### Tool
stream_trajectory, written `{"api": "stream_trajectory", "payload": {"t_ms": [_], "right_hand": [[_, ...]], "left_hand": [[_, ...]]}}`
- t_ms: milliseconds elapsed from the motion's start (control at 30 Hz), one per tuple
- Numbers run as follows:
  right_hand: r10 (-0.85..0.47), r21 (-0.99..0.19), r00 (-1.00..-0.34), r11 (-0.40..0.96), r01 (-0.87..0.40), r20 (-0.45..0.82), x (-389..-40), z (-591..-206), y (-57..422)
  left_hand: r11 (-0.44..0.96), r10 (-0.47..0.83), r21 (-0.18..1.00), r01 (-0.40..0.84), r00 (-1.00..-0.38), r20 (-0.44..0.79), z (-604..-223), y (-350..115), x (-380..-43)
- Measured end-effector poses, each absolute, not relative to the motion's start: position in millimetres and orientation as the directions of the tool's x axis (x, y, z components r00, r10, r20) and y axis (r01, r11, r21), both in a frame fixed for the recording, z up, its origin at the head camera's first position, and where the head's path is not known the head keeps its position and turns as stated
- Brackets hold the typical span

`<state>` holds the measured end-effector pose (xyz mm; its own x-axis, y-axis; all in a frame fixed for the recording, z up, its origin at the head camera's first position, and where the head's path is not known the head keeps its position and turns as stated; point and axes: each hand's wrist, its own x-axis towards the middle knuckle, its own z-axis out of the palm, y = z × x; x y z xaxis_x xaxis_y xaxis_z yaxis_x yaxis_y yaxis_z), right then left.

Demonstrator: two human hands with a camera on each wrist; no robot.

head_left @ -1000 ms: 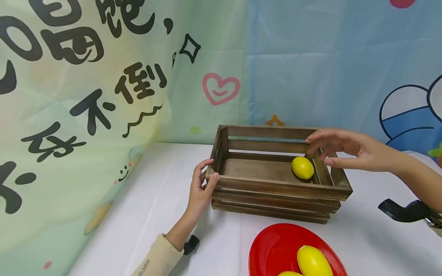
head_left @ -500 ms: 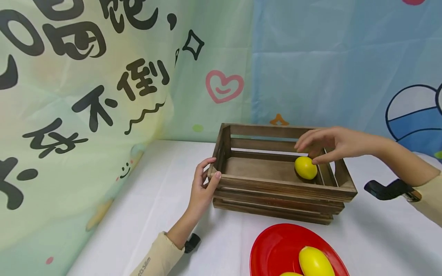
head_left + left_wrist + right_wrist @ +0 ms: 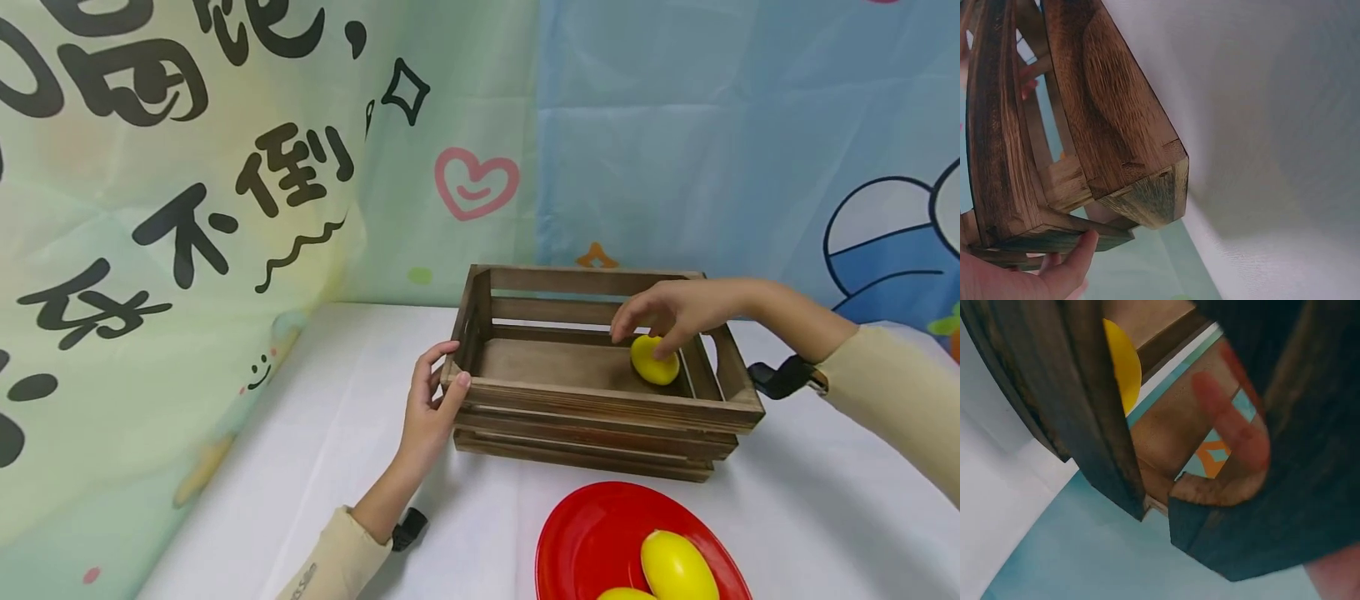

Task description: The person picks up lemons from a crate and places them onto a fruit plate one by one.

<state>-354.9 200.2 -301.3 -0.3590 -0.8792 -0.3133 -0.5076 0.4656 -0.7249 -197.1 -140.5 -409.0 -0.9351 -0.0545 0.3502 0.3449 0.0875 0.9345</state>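
A brown slatted wooden crate (image 3: 592, 398) stands on the table, with one yellow lemon (image 3: 649, 367) inside near its right end. My left hand (image 3: 427, 417) grips the crate's left end, thumb over the front corner and fingers along the side. In the left wrist view the left hand (image 3: 1047, 278) lies against the slats. Over the crate's right end reaches my right hand (image 3: 678, 312), fingers spread and bent down above the lemon, thumb in front of it. Through the crate's handle opening in the right wrist view, fingers (image 3: 1235, 428) appear apart from the lemon (image 3: 1125, 365).
A red plate (image 3: 573, 533) lies on the white table (image 3: 300, 467) in front of the crate. On it are a lemon (image 3: 678, 567) and part of another yellow one (image 3: 626, 594), cut off by the frame. A printed cloth backdrop (image 3: 637, 125) rises close behind the crate.
My right hand has moved left and down into the crate, from beside its right end to over the lemon. The left hand keeps its grip on the crate.
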Motion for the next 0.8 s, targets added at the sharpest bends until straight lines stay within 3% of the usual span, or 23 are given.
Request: {"api": "stream_trajectory", "payload": {"t_ms": [133, 367, 800], "right_hand": [[-0.841, -0.684, -0.330, 0.541, -0.489, -0.429, -363.1, -303.8, 192.7], [-0.814, -0.678, -0.260, 0.578, -0.454, -0.520, -378.3, -305.4, 189.4], [-0.699, -0.484, -0.249, 0.667, -0.566, -0.671, -387.5, -331.0, 179.4]], "left_hand": [[0.084, -0.059, 0.937, 0.340, -0.937, 0.345, -409.7, -141.4, -196.5], [0.068, -0.052, 0.931, 0.358, -0.931, 0.362, -407.7, -139.6, -197.9], [0.063, -0.043, 0.930, 0.363, -0.930, 0.366, -410.8, -141.8, -198.8]]}}
